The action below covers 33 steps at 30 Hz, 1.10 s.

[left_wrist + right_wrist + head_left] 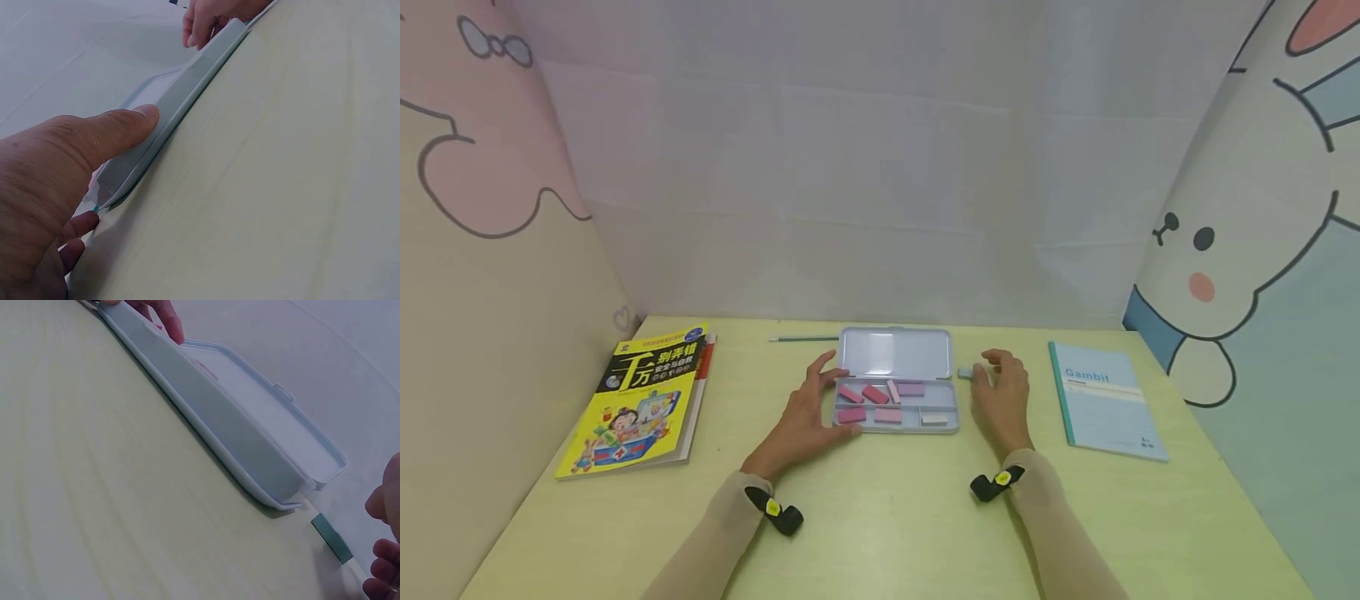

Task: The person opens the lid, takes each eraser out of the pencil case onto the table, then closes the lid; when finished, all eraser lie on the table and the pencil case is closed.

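An open pale blue pencil case (897, 431) lies on the table with several pink and white erasers in its tray. My left hand (805, 421) holds the case's left end. Its thumb (140, 122) presses the front wall, while the other fingers reach round the left side. Just right of the case is a small green block (332, 538), which looks like an eraser. Beside that block my right hand (1003, 396) hovers with fingers loosely bent and nothing visibly held. In the right wrist view a small gap separates its fingers from the block.
Behind the case lies a green pencil (803, 339), partly hidden by the lid (895, 353). A yellow book (632, 408) rests on another book at the left. To the right is a light blue notebook (1105, 400). A wall stands along the table's back.
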Motion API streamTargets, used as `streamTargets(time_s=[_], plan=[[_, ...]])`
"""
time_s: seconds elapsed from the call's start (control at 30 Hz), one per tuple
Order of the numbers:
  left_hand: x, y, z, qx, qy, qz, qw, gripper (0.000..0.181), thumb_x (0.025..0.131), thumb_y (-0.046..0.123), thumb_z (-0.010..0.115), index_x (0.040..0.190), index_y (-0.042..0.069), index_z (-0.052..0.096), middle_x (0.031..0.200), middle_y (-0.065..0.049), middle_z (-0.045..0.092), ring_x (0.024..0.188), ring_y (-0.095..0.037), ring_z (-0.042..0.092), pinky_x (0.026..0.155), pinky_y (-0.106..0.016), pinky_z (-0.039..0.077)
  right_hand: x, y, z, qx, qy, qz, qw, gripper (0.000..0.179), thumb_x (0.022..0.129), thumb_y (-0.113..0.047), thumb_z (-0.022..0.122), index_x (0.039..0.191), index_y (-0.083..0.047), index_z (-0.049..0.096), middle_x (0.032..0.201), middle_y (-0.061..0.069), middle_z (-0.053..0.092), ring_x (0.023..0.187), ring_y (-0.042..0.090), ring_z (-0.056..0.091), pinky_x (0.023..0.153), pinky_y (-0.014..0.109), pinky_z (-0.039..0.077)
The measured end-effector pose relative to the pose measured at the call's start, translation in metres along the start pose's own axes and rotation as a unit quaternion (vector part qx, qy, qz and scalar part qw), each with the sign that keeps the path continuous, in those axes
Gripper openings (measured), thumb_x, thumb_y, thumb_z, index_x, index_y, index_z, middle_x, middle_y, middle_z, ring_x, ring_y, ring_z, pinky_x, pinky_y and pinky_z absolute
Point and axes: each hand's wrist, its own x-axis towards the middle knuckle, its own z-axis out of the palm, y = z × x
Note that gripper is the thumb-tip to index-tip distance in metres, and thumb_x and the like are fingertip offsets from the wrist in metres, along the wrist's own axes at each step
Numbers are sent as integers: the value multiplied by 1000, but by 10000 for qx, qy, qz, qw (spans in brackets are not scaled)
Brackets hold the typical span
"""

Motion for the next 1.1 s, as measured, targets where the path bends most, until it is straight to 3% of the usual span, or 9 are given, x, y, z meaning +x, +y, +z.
streamTargets(time_s=[0.2, 0.73, 0.97, 1.1], plan=[[-2, 0, 1, -64, -24, -82, 9999, 122, 81, 41, 93, 170, 33, 9, 165, 6, 53, 154, -36, 46, 125, -75, 28, -1, -7, 1, -3, 75, -310, 9995, 33, 105, -19, 64, 134, -5, 61, 134, 21, 61, 124, 39, 55, 109, 53, 43], [0, 3, 2, -50, -63, -113, 9999, 124, 81, 41, 93, 171, 33, 8, 165, 9, 52, 154, -35, 46, 125, -73, 29, -8, -36, 7, 11, 118, -1086, 9940, 29, 100, -10, 70, 128, -4, 67, 124, 18, 70, 115, 35, 66, 92, 44, 53], [-1, 2, 1, -40, -33, -74, 10000, 124, 81, 41, 93, 171, 32, 9, 165, 7, 53, 154, -37, 46, 125, -75, 27, -15, -44, 17, 137, -288, -1584, 9869, 26, 96, -6, 73, 122, -2, 70, 115, 18, 74, 103, 34, 71, 86, 50, 58], [-1, 1, 0, -5, 3, 1, 10000, 124, 81, 39, 94, 171, 29, 9, 164, 6, 54, 154, -37, 47, 125, -75, 27, -20, -49, 27, 18, -643, -1793, 9817, 26, 97, -8, 74, 122, -3, 71, 114, 16, 76, 103, 31, 71, 88, 46, 57]])
